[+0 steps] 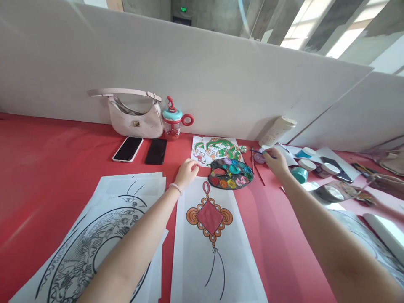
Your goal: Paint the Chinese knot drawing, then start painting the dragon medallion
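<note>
My right hand is closed around a thin paintbrush, its tip pointing left over the back of the table. My left hand rests with fingers curled at the top of a long white sheet, and nothing shows in it. That sheet carries a knot drawing with a red diamond centre and orange-brown loops; its two tassel lines are uncoloured. Between my hands lies a dark paint palette with wells of many colours. Beside its right edge is another thin brush.
Green dragon pictures lie behind the palette. At the back left stand a pale handbag, a cup with a red handle and two phones. Line-art sheets lie left. Paint jars and a blurred person's hand are right.
</note>
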A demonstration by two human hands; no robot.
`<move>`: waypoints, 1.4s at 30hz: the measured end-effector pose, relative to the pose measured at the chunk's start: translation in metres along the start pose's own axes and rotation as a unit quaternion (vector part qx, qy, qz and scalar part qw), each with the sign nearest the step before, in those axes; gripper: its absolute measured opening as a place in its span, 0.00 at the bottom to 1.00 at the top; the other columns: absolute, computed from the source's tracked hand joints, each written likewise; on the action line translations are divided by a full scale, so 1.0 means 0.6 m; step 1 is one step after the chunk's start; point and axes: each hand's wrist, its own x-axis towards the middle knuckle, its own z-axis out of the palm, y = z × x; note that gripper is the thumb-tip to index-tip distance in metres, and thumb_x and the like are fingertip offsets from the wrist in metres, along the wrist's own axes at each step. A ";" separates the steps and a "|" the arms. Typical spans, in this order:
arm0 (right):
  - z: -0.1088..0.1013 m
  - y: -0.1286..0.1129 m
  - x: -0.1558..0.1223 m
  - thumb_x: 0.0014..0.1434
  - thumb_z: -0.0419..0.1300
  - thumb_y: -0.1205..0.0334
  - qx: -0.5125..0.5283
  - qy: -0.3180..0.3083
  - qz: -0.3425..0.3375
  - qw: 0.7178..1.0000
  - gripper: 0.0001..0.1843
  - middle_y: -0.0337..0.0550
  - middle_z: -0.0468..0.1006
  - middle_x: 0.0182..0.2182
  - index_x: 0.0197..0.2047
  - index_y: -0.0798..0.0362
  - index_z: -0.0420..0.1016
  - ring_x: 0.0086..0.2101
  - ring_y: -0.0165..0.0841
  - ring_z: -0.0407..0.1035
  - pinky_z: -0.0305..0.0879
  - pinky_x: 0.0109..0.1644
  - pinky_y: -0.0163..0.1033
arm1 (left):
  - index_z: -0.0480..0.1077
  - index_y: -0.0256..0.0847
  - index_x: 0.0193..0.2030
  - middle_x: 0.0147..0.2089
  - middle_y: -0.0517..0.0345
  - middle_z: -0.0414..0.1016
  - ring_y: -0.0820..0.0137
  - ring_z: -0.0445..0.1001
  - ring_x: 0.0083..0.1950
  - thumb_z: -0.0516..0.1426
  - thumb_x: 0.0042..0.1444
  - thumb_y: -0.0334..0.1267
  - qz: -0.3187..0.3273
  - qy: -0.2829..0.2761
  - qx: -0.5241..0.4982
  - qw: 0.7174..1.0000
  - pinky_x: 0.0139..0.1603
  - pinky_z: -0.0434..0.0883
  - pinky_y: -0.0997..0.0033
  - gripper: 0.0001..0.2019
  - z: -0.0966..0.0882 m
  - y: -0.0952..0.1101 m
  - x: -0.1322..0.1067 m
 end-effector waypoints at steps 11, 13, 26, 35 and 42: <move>-0.012 -0.038 -0.057 0.55 0.51 0.49 0.149 0.038 0.028 0.988 0.16 0.44 0.75 0.24 0.31 0.52 0.70 0.25 0.35 0.69 0.64 0.29 0.40 | 0.71 0.40 0.35 0.43 0.53 0.71 0.66 0.71 0.48 0.50 0.55 0.29 0.008 0.001 0.000 1.000 0.54 0.68 0.64 0.09 0.002 -0.003 0.002; -0.009 -0.048 -0.087 0.54 0.53 0.47 0.170 0.055 0.020 0.984 0.16 0.42 0.74 0.22 0.28 0.52 0.70 0.24 0.33 0.68 0.64 0.29 0.40 | 0.71 0.40 0.35 0.43 0.53 0.71 0.66 0.71 0.49 0.50 0.55 0.28 0.007 0.001 0.002 1.000 0.54 0.68 0.64 0.09 0.001 0.000 0.002; 0.009 -0.088 -0.232 0.53 0.57 0.47 0.351 0.114 0.097 0.924 0.20 0.36 0.68 0.14 0.22 0.54 0.65 0.15 0.25 0.61 0.57 0.20 0.32 | 0.71 0.39 0.36 0.43 0.53 0.70 0.67 0.71 0.48 0.50 0.55 0.30 0.007 -0.004 -0.005 1.000 0.53 0.67 0.64 0.09 0.003 -0.006 0.002; 0.009 -0.087 -0.244 0.53 0.58 0.47 0.384 0.121 0.120 0.908 0.20 0.35 0.67 0.12 0.20 0.54 0.63 0.15 0.24 0.61 0.56 0.19 0.31 | 0.71 0.39 0.36 0.43 0.54 0.70 0.67 0.70 0.48 0.50 0.55 0.29 0.009 -0.005 0.001 1.000 0.55 0.66 0.64 0.09 -0.001 -0.002 0.000; 0.009 -0.080 -0.244 0.54 0.58 0.49 0.383 0.111 0.119 0.909 0.19 0.36 0.68 0.13 0.20 0.54 0.65 0.16 0.25 0.61 0.56 0.20 0.32 | 0.71 0.39 0.36 0.43 0.54 0.70 0.66 0.71 0.48 0.51 0.55 0.30 0.006 -0.006 0.005 1.000 0.54 0.67 0.63 0.08 0.002 -0.006 0.003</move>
